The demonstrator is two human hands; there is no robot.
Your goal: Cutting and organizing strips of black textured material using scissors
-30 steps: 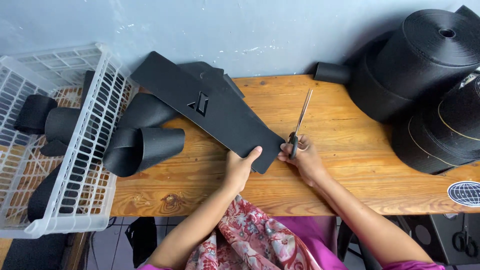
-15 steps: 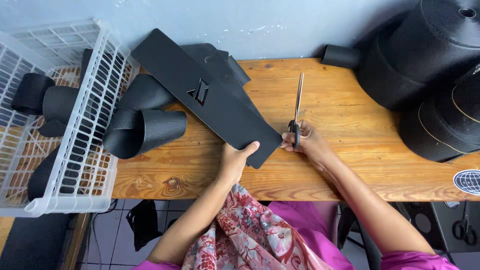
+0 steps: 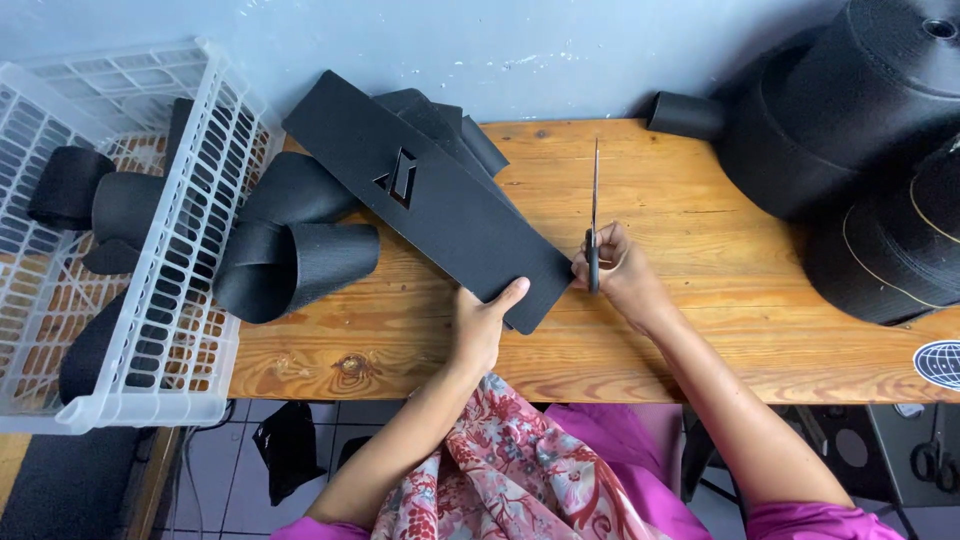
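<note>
Black strap panel (image 3: 430, 200) lies diagonal on wooden table (image 3: 700, 330). Left hand (image 3: 482, 325) pinches near end, thumb on top. Right hand (image 3: 622, 272) just beside, fingers curled round scissors (image 3: 593, 225), blades shut, pointing away. Webbing rolls (image 3: 850, 130) right, white basket (image 3: 110, 250) left.

Scissors (image 3: 594, 215) right of panel (image 3: 430, 200)

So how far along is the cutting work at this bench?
Done: black rolled pieces lie on the table, more in the white basket. In hand: the left hand pins the flat black panel; the right hand has a grip on scissors, blades apparently shut. Left: big black webbing rolls remain uncut.
</note>
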